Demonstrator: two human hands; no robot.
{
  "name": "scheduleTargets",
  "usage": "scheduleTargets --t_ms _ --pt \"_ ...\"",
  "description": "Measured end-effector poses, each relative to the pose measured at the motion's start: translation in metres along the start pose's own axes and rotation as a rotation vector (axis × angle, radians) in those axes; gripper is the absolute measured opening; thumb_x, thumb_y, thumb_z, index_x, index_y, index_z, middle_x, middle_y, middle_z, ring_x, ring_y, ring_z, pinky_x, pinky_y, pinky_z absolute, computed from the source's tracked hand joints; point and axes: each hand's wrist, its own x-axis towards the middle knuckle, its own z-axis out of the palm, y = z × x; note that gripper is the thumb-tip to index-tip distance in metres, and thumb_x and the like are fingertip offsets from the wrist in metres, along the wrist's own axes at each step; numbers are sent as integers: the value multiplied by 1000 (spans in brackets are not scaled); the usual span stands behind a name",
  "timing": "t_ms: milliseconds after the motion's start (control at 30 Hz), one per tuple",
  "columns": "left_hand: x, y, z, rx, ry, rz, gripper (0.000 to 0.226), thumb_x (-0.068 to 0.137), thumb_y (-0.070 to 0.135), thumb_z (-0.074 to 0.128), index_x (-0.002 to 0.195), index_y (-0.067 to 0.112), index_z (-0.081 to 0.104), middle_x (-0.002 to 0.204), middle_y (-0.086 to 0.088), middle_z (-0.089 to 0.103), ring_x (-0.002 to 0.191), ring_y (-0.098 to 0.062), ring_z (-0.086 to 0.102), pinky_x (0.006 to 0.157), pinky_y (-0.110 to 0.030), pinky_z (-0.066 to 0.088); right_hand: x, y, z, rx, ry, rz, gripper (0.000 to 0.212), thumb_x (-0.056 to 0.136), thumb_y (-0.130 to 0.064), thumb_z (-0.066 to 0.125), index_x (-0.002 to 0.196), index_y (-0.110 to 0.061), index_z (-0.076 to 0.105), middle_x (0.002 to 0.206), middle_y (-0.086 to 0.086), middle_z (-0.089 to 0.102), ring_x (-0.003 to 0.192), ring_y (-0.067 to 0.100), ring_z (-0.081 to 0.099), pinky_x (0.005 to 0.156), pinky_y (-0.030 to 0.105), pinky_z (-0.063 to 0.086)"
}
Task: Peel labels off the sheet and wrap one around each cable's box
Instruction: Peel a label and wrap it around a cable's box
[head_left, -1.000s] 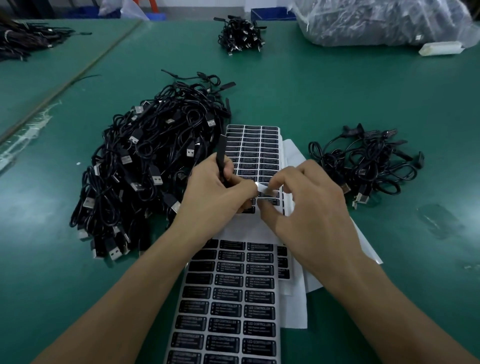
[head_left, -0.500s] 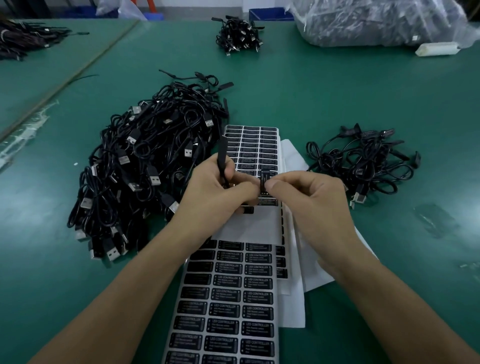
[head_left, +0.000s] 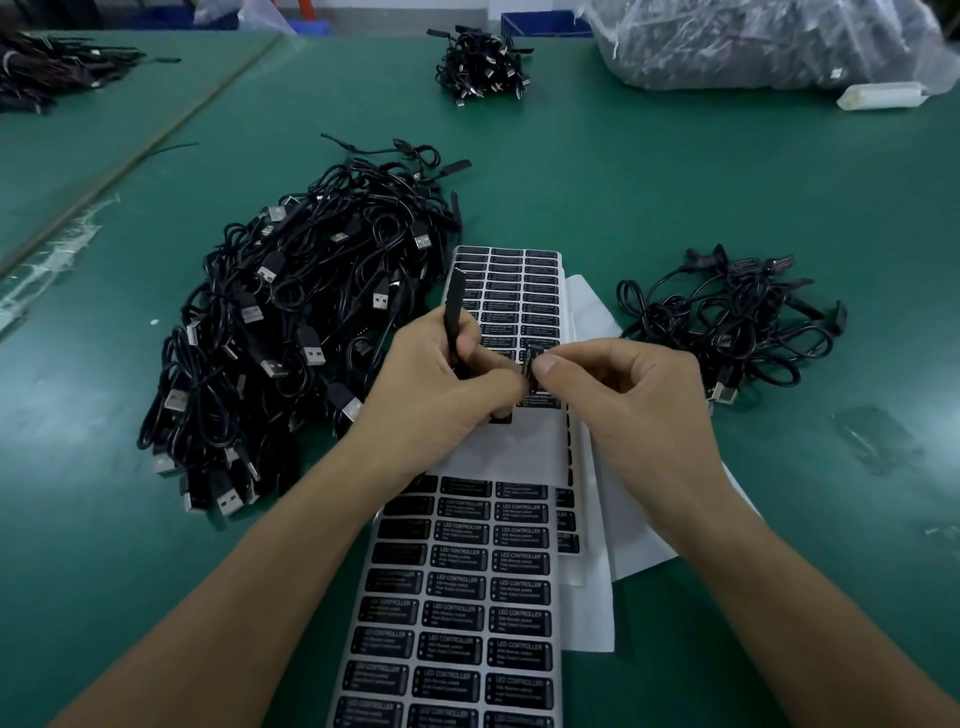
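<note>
Centre frame, above label sheet (head_left: 522, 291): left hand (head_left: 441, 387), fingers curled round black cable box (head_left: 453, 306); right hand (head_left: 628, 415), thumb and forefinger pinching peeled label (head_left: 530, 364).

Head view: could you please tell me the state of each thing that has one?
left hand, grips the black cable piece, upright.
right hand, pinches the label.
label, peeled, between both thumbs.
far label sheet, lower rows stripped.
near label sheet, labels in place.
big cable pile, tangled.

Both hands meet above the worktop's (head_left: 675, 208) near edge. The left hand (head_left: 441, 387) curls round a cable (head_left: 451, 306); the right hand (head_left: 628, 410) pinches a label (head_left: 529, 364) beside it.
</note>
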Motion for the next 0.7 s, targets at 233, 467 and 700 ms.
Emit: scheduleTargets --t_ms 233,467,700 --pt "-2 -1 0 41 1 -8 41 84 -7 68 78 19 35 67 -12 63 56 -12 62 52 -20 48 2 1 -1 2 -53 14 14 86 -18 73 72 -21 75 64 0 67 59 5 53 58 17 48" --pt "-2 0 4 45 96 -54 21 88 33 37 80 29 56 86 -8 76 62 -23 69 49 -30 51 4 -3 -3 241 19 76 18 90 -15 71 73 -20 74 54 -17 56 47 -1 47 48 9 38" --pt "-3 -6 3 272 30 57 26 103 18 50 86 21 69 69 3 67 60 -13 67 50 -24 51 2 -5 0 420 -106 146 15 66 -36 75 76 -26 78 77 -4 66 73 8 56 58 19 45"
